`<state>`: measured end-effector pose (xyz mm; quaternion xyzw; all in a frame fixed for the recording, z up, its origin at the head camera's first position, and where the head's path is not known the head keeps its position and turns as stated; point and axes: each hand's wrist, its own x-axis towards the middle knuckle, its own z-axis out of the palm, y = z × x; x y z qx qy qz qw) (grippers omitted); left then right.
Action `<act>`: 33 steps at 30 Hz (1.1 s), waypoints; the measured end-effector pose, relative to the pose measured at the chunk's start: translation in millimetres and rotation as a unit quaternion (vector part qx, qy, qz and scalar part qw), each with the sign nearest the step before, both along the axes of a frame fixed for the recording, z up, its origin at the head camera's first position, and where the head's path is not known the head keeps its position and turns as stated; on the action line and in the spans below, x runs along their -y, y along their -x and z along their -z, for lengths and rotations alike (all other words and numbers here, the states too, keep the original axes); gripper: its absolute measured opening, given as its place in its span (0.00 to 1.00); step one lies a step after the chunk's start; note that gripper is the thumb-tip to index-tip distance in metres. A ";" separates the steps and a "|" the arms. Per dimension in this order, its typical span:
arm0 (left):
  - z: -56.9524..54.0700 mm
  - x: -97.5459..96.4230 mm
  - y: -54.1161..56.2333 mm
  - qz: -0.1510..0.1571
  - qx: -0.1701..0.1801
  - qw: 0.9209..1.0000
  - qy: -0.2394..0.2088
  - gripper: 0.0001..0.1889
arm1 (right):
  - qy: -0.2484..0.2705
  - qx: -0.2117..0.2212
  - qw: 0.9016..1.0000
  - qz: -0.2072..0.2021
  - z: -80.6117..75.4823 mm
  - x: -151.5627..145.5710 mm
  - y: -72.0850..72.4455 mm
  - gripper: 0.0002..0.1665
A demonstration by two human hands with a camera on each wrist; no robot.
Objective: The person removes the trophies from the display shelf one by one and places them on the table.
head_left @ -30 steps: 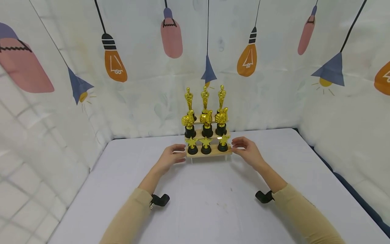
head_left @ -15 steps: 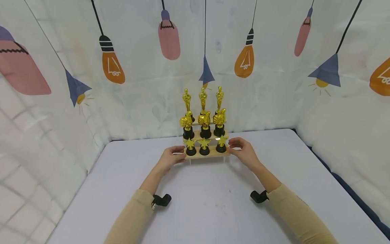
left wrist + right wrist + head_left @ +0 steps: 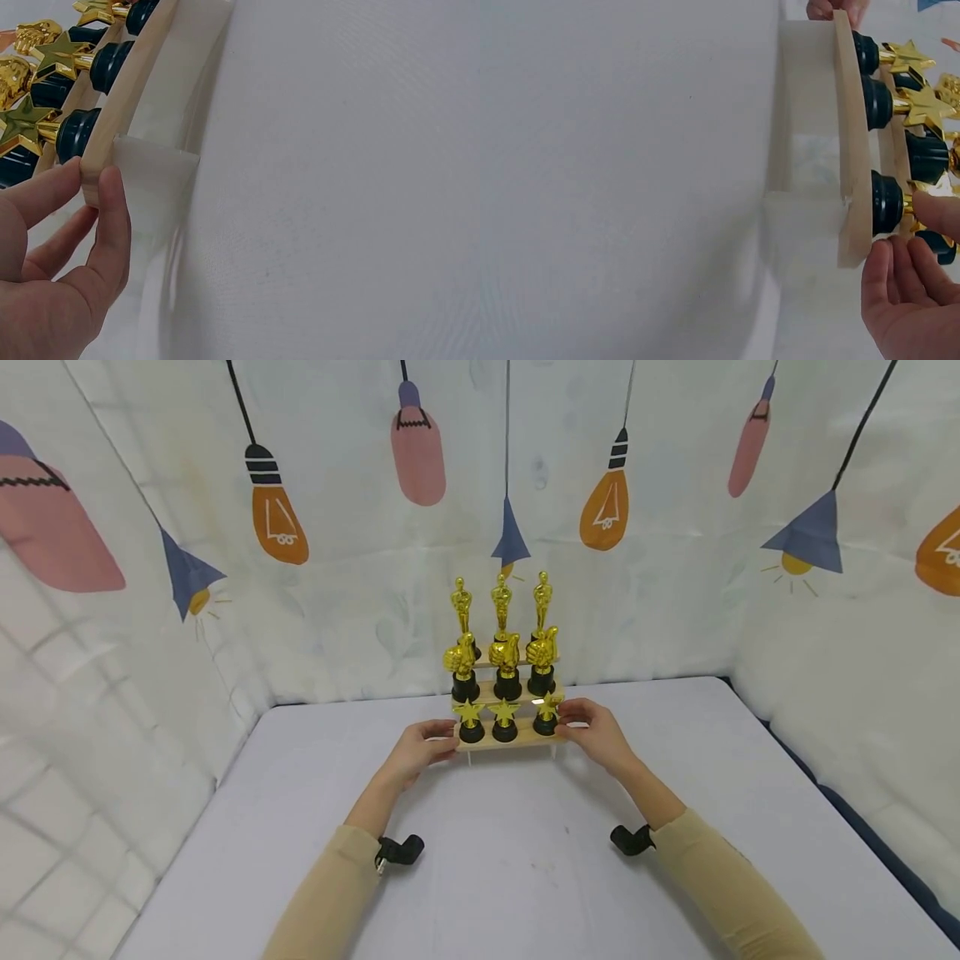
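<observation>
Left grip (image 3: 415, 750) is pinching the left end of the tiered stand's (image 3: 525, 737) bottom shelf. Right grip (image 3: 600, 737) is curving around the right star trophy (image 3: 545, 723) at the stand's right end, thumb and fingers apart; can't tell if it's touching. Stand is sitting on the counter (image 3: 487, 860). Two more star trophies (image 3: 505, 721) are sharing its bottom tier; thumbs-up trophies (image 3: 506, 667) are occupying its middle tier, figure trophies (image 3: 501, 607) its top tier.
</observation>
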<state>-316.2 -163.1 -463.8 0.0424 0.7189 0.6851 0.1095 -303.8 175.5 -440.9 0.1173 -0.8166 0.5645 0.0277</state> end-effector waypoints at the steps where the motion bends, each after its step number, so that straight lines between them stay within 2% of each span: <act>1: 0.0 -0.3 0.1 -0.001 0.000 1.000 -0.002 0.25 | -0.002 0.002 1.000 0.000 -0.2 0.5 0.4 0.25; 10: -2.2 -0.2 -2.3 0.005 0.000 1.000 0.003 0.26 | -0.031 0.016 0.999 0.010 1.8 6.2 5.2 0.25; 16: -0.7 0.4 -0.6 0.002 0.002 1.000 0.003 0.26 | -0.043 0.007 0.999 0.008 3.1 8.9 7.6 0.24; 25: 1.8 -1.1 1.5 0.000 0.004 1.000 -0.014 0.26 | -0.089 -0.008 0.996 0.011 -0.4 13.4 8.5 0.25; 33: 3.2 0.5 1.1 0.003 0.004 1.000 -0.006 0.26 | -0.091 0.003 0.996 0.012 -0.8 14.5 6.6 0.26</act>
